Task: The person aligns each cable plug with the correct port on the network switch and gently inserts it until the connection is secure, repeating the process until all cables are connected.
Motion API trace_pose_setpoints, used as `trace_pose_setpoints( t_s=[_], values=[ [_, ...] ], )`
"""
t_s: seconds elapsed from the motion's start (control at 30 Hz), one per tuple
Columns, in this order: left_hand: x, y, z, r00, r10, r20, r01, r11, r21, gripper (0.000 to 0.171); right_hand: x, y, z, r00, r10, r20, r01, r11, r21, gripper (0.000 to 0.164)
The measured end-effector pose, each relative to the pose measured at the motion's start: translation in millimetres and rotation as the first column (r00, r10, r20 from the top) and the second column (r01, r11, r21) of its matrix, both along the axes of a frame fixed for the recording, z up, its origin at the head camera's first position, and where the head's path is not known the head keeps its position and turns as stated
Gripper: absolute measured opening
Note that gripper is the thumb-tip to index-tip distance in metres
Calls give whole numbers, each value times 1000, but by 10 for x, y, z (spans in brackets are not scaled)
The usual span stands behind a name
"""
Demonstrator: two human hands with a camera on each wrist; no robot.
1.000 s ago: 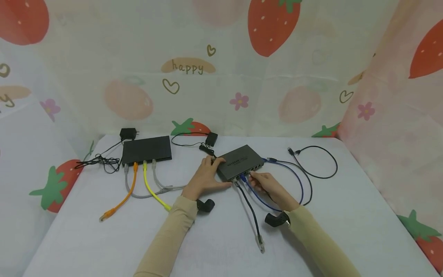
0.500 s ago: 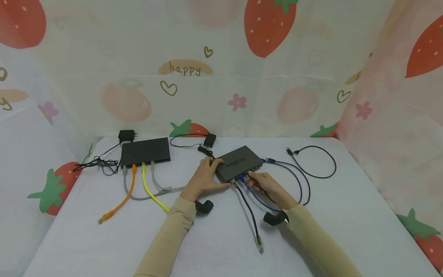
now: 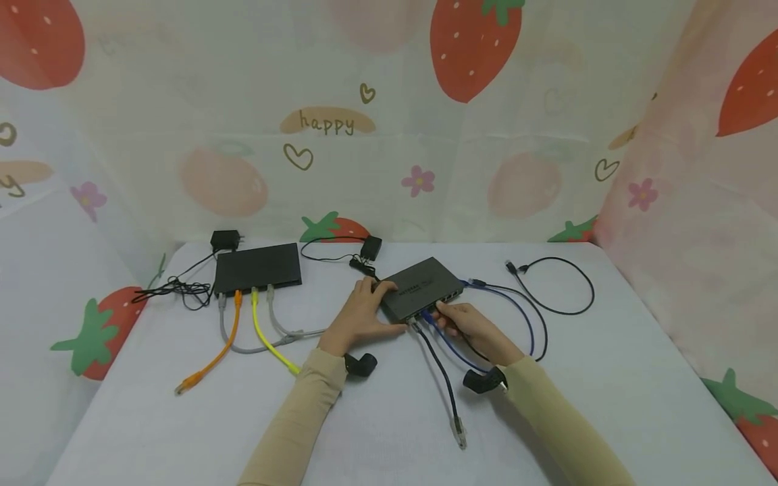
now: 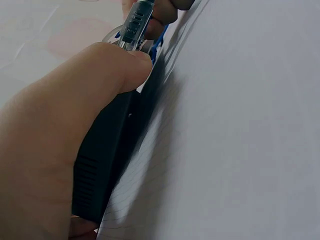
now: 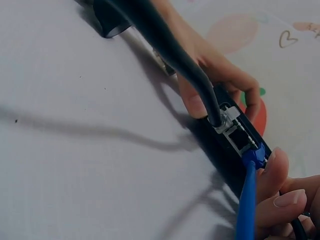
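A dark grey network switch [image 3: 419, 287] sits right of the table's middle, turned at an angle. My left hand [image 3: 358, 314] grips its left end, thumb at the front corner and fingers at the back. At the front ports, my right hand [image 3: 477, 331] pinches a black network cable [image 5: 299, 229]; its plug is hidden by the fingers. Beside those fingers a blue cable [image 5: 246, 205] is plugged in. Another black cable [image 3: 440, 368] is plugged in near the left thumb, its clear free plug [image 3: 460, 435] lying toward me.
A second black switch [image 3: 258, 266] stands at left with grey, orange [image 3: 215, 361] and yellow [image 3: 267, 335] cables in its front. Power adapters [image 3: 225, 239] lie behind. A looped black cable [image 3: 589, 290] lies at right. Patterned cloth walls [image 3: 419, 148] rise behind the table.
The head view shifts slightly. Both hands stay in nearly the same places at the switch.
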State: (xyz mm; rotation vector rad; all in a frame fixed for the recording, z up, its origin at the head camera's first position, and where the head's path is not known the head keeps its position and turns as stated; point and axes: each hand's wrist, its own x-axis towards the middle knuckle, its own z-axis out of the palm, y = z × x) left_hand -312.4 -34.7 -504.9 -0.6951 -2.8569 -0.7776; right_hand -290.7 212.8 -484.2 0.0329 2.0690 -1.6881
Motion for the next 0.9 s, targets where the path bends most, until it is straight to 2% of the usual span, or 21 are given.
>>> trace_pose_setpoints(
  t_s=[0.3,0.6,0.9],
  values=[
    [-10,7,-9,1000,-7,-19,7,1000,-1,81,8,10,24,999,25,-30,-24,998,51,36],
    [-2,7,-7,1000,7,5,-7,1000,6,82,25,24,13,999,46,-23,-45,999,10,38],
    [0,-8,-6,1000,17,16,-17,1000,11,83,-6,97,23,985,164,-57,-163,986,20,47]
  ],
)
